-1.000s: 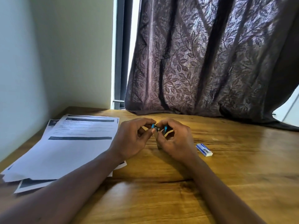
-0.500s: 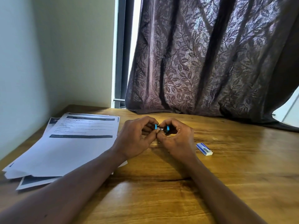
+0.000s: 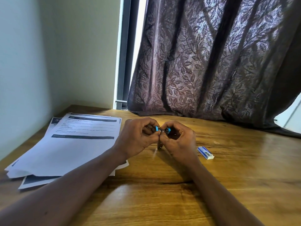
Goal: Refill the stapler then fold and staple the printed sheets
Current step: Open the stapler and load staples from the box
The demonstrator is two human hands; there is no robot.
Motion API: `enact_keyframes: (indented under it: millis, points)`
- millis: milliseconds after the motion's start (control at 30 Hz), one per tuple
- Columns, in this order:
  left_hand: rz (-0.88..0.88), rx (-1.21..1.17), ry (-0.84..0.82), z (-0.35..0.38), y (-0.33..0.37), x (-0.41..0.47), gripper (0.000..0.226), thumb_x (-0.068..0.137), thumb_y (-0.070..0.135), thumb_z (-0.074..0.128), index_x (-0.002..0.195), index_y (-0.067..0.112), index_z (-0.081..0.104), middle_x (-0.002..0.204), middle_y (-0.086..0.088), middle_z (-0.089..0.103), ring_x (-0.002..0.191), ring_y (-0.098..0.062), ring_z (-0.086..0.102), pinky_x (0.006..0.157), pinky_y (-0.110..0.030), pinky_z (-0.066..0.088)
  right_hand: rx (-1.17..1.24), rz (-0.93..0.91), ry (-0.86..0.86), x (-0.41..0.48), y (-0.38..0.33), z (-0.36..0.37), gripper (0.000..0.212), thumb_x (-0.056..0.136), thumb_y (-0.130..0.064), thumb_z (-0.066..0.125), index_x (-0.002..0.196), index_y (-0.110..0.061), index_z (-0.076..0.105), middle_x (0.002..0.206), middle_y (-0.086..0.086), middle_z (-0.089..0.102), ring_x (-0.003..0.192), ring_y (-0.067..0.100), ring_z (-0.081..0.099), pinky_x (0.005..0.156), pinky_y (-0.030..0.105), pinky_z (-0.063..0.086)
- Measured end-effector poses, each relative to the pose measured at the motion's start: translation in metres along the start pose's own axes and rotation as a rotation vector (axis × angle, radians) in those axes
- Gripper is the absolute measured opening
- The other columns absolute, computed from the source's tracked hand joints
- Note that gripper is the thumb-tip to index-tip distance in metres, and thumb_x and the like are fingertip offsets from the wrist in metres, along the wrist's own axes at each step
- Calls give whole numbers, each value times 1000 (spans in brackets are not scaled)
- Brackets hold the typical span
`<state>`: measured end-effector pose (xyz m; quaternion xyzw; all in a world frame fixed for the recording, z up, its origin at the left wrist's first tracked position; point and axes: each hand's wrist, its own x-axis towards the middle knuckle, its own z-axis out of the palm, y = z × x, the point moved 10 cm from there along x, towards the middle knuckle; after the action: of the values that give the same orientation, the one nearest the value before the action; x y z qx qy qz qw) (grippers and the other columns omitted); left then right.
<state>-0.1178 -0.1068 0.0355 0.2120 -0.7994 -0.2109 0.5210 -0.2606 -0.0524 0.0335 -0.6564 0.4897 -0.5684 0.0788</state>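
A small blue and metal stapler [image 3: 162, 130] is held between both hands just above the wooden table [image 3: 228, 185]. My left hand [image 3: 138, 138] grips its left end and my right hand [image 3: 179, 141] grips its right end, fingers curled around it. Most of the stapler is hidden by the fingers; only blue tips and a metal middle show. A stack of printed sheets [image 3: 73, 144] lies flat on the table to the left of my left hand. A small blue and white staple box [image 3: 205, 152] lies to the right of my right hand.
A pale wall stands close on the left. A dark leaf-patterned curtain [image 3: 211, 62] hangs behind the table and drapes onto its back edge. A thin loose staple bit [image 3: 216, 142] lies beyond the box.
Both hands have stayed together on the stapler, with only small finger shifts. The papers and the staple box have not moved.
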Motion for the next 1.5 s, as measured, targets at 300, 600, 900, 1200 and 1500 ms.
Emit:
enact_keyframes:
  millis: [300,600,900,1200,1500]
  points:
    - [-31,17,20,-3,0,-1,28,76,22,89,101,21,77,85,17,74,78,-1,73,67,-13,57,128,65,13,-2,8,4,16,83,-16,72,89,-31,71,85,-2,75,77,17,75,64,29,60]
    - [-104,-48,148,-18,-6,-2,25,81,12,84,102,14,72,93,8,76,85,-7,76,76,-23,63,494,227,307,3,42,-36,14,94,4,60,94,-7,69,104,19,73,95,38,74,81,50,61]
    - [-317,-450,137,-28,-39,-5,38,67,27,85,96,9,69,92,-11,77,89,-30,77,81,-50,64,845,541,486,-7,79,-40,11,97,-1,59,97,-4,70,111,23,72,88,28,75,63,33,63]
    - [-415,-264,-203,-1,-44,-14,32,83,5,83,107,13,64,99,-11,77,83,-27,79,79,-49,65,929,537,492,-11,65,-45,13,92,-2,62,98,5,70,102,22,72,83,29,75,75,37,61]
    - [-384,-207,-282,10,-17,-14,38,93,31,70,128,24,55,91,-10,76,65,-22,74,56,-27,58,881,544,230,-13,53,-9,18,97,1,56,108,3,70,108,22,74,94,34,75,71,35,64]
